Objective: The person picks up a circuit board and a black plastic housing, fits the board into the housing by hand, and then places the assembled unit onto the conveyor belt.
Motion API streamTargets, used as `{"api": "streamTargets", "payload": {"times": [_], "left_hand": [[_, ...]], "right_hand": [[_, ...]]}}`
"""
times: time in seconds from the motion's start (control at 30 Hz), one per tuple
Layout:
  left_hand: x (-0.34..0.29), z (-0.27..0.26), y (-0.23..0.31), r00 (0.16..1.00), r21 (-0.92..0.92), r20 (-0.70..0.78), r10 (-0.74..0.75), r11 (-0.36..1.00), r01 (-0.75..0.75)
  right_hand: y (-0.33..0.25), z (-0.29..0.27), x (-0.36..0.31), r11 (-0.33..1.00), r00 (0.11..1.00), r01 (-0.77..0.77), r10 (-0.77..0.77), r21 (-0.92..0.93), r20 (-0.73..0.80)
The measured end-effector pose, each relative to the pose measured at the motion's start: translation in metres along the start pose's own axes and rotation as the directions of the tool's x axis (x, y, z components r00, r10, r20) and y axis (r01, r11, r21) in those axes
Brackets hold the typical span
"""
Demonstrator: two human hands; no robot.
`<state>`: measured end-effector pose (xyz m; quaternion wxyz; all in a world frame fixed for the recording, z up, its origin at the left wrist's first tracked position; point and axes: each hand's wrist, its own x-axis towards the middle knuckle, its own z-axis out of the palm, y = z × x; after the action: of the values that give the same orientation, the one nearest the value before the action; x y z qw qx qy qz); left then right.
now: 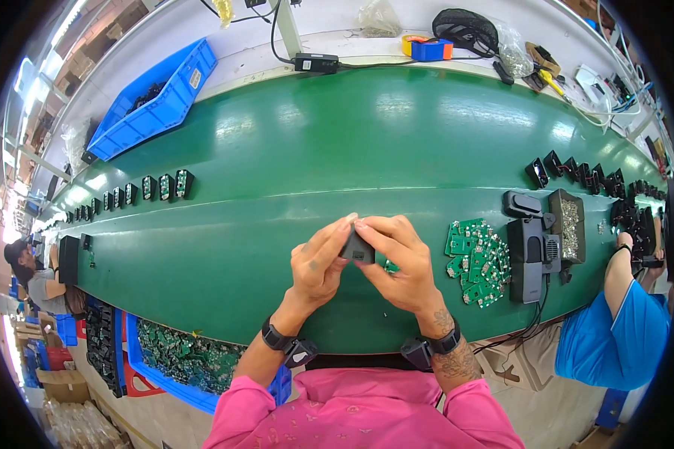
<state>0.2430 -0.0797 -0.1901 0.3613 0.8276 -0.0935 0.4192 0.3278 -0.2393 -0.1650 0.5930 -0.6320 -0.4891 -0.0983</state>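
Observation:
Both my hands meet over the green workbench, holding one small black plastic housing (358, 253) between them. My left hand (319, 262) grips its left side, fingertips at the top. My right hand (401, 262) closes on it from the other side, thumb along the lower edge. A small opening shows in the housing's near face; its inside is hidden. Partly behind my right hand lies a green circuit board (391, 266). Further right is a pile of green circuit boards (478, 262), beside a dark grey device (528, 258) and a tray of small metal parts (583, 251).
A row of housings with boards (148, 187) stands at the left; black housings (569, 169) line the far right. A blue crate (153, 123) sits back left. A blue bin of circuit boards (202, 396) is below the bench. One person (614, 329) sits right, another (41, 277) far left.

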Motion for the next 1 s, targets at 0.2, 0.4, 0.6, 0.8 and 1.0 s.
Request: {"api": "streamTargets", "payload": {"times": [0.2, 0.4, 0.6, 0.8, 1.0], "left_hand": [[0.0055, -0.0030, 0.0064, 0.980, 0.089, 0.065, 0.189, 0.977, -0.194], [0.0011, -0.0036, 0.0062, 0.974, 0.215, 0.062, 0.219, 0.950, -0.227], [-0.0001, -0.0016, 0.0087, 0.968, 0.231, 0.020, 0.251, 0.941, -0.248], [0.0002, 0.0028, 0.0072, 0.961, 0.177, -0.022, 0.275, 0.947, -0.267], [-0.0003, 0.0040, 0.0085, 0.961, 0.201, -0.008, 0.276, 0.942, -0.269]], "right_hand": [[0.0012, -0.0006, -0.0021, 0.996, 0.996, 0.084, -0.084, -0.024, 0.013], [-0.0022, -0.0021, -0.0003, 0.993, 0.993, 0.113, -0.114, 0.018, 0.012], [-0.0020, -0.0008, -0.0028, 0.990, 0.990, 0.140, -0.140, -0.020, 0.028], [-0.0009, -0.0010, -0.0043, 0.993, 0.993, 0.120, -0.120, -0.021, 0.007], [-0.0007, -0.0021, -0.0051, 0.994, 0.994, 0.109, -0.109, -0.017, -0.004]]}}
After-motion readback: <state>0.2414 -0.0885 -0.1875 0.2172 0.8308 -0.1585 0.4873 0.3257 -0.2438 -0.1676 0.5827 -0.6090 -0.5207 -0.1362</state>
